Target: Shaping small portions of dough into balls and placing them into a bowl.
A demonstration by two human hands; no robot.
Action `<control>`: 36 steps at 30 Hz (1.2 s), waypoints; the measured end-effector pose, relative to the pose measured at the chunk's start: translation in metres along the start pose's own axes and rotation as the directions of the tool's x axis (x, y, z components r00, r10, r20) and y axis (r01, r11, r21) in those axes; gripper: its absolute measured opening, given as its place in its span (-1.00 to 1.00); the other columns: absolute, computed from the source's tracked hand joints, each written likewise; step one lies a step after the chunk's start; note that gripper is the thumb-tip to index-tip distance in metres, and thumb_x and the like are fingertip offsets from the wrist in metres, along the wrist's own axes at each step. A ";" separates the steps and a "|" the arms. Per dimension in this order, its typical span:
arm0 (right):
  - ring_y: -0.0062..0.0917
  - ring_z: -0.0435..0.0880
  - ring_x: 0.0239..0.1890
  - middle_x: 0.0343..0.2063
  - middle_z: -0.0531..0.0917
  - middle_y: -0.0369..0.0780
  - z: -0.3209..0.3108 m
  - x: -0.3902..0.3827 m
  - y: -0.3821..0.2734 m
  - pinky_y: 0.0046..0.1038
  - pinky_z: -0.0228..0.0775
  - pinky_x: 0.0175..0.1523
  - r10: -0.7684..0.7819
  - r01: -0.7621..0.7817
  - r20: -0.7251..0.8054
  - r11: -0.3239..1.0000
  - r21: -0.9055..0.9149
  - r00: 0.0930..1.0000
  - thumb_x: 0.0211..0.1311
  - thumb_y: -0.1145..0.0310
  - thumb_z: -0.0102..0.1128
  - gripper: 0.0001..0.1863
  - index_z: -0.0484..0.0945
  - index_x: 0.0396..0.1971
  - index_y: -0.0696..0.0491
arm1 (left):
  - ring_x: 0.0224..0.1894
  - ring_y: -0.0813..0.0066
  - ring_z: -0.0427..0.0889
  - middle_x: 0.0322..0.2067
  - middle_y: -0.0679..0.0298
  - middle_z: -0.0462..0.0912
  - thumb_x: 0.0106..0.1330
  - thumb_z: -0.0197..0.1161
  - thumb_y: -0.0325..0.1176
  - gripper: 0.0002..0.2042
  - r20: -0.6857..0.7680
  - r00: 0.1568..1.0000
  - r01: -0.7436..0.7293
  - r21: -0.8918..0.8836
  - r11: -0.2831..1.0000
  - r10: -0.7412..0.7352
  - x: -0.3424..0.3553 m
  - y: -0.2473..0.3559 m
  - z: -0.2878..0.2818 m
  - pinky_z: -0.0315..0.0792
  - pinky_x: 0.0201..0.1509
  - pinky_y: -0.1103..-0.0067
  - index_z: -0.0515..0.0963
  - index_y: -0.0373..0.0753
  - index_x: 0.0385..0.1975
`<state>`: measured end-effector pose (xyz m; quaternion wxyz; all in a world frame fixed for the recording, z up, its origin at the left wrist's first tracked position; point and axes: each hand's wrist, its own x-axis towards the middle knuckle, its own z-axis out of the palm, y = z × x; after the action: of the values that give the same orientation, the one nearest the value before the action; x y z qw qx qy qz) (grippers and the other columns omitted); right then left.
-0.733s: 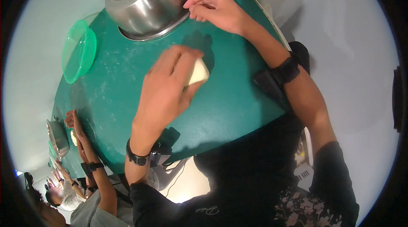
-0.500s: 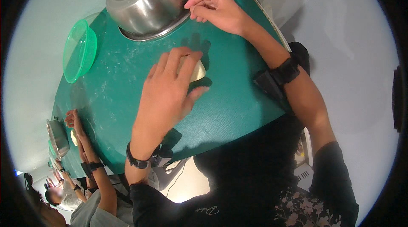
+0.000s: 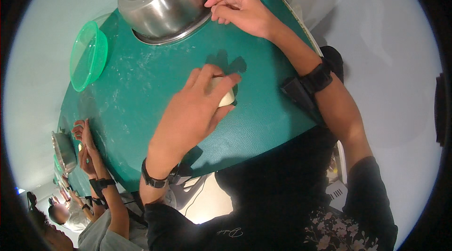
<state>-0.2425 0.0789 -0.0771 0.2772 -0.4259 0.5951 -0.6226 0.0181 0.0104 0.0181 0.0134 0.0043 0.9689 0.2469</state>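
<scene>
My left hand (image 3: 195, 107) is curved over a pale, smooth lump of dough (image 3: 226, 99). Its fingers lie across the top and the thumb rests by the near side, so much of the lump is hidden. Farther off to the right, my right hand (image 3: 245, 12) hovers beside the rim of an upturned steel bowl (image 3: 165, 11). That hand is loosely bent, with a gap between forefinger and thumb and nothing visible in it. Whether its fingertips touch the rim I cannot tell.
The green tabletop (image 3: 136, 110) carries white, floury smears. A green plastic basin (image 3: 89, 55) stands at the far left. Past it are another steel bowl (image 3: 64, 152) and a co-worker's hands (image 3: 84, 140). The table's edge curves along the right.
My left hand has moved right and slightly nearer with the dough, its thumb closing in against it. My right hand has hardly moved. The co-worker's hands have come together.
</scene>
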 end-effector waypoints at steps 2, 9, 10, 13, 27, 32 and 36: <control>-0.53 0.79 -0.12 -0.15 0.83 -0.19 0.003 0.001 -0.002 -0.43 0.67 0.08 0.029 -0.029 0.008 1.000 0.005 1.000 0.54 0.39 0.30 -0.70 0.71 0.14 0.19 | 0.18 -0.09 0.66 0.21 0.12 0.57 0.29 0.58 -0.37 -0.49 0.027 0.999 -0.031 0.043 0.999 0.030 -0.002 -0.004 0.002 0.60 0.19 0.13 0.61 -0.14 0.24; -0.53 0.79 -0.11 -0.15 0.83 -0.19 -0.004 -0.002 0.002 -0.43 0.66 0.07 0.018 -0.018 -0.010 1.000 -0.010 1.000 0.53 0.37 0.31 -0.68 0.71 0.14 0.19 | 0.08 -0.04 0.73 0.18 0.13 0.61 0.30 0.56 -0.40 -0.61 -0.109 0.993 -0.030 0.036 0.999 0.033 0.002 0.002 -0.015 0.66 0.09 0.17 0.67 -0.15 0.12; -0.53 0.79 -0.11 -0.15 0.83 -0.19 -0.004 -0.002 0.004 -0.43 0.67 0.07 0.007 -0.007 -0.007 1.000 -0.005 1.000 0.53 0.35 0.31 -0.68 0.71 0.14 0.19 | 0.09 -0.04 0.73 0.18 0.13 0.61 0.31 0.56 -0.39 -0.62 -0.102 0.995 -0.016 0.059 0.998 0.022 0.001 0.003 -0.017 0.66 0.10 0.18 0.68 -0.16 0.11; -0.55 0.75 -0.10 -0.15 0.81 -0.22 -0.001 -0.002 0.000 -0.42 0.65 0.09 0.018 -0.017 0.019 1.000 -0.025 1.000 0.58 0.32 0.27 -0.68 0.69 0.17 0.17 | 0.09 -0.04 0.73 0.18 0.13 0.63 0.31 0.56 -0.39 -0.63 -0.064 0.998 -0.001 0.102 0.995 0.008 0.003 -0.005 -0.005 0.66 0.11 0.18 0.68 -0.16 0.11; -0.53 0.79 -0.12 -0.17 0.83 -0.19 -0.002 -0.001 0.007 -0.42 0.68 0.05 0.009 -0.009 0.000 1.000 -0.005 1.000 0.55 0.33 0.31 -0.68 0.72 0.13 0.21 | 0.03 -0.04 0.70 0.10 0.12 0.61 0.29 0.55 -0.40 -0.66 -0.015 1.000 -0.013 0.134 0.991 0.015 0.002 -0.008 -0.005 0.65 0.06 0.17 0.67 -0.21 0.05; -0.58 0.70 -0.08 -0.13 0.78 -0.26 -0.005 -0.002 -0.001 -0.43 0.61 0.12 0.049 -0.048 0.046 0.998 -0.027 0.998 0.63 0.29 0.25 -0.68 0.69 0.20 0.11 | 0.09 0.00 0.68 0.09 0.13 0.60 0.30 0.55 -0.39 -0.66 -0.204 0.979 -0.012 0.039 0.999 0.020 0.002 0.011 -0.020 0.68 0.04 0.18 0.66 -0.18 0.05; -0.59 0.70 -0.08 -0.14 0.78 -0.27 -0.002 -0.002 -0.001 -0.44 0.60 0.12 0.057 -0.055 0.040 0.997 -0.049 0.998 0.63 0.28 0.25 -0.68 0.70 0.20 0.11 | 0.11 -0.07 0.69 0.13 0.10 0.61 0.30 0.56 -0.43 -0.61 -0.037 0.998 0.047 0.035 0.998 -0.046 0.003 -0.002 0.001 0.60 0.17 0.13 0.65 -0.21 0.10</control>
<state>-0.2434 0.0816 -0.0759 0.2965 -0.4286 0.6157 -0.5910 0.0154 0.0090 0.0166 0.0013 -0.0226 0.9731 0.2293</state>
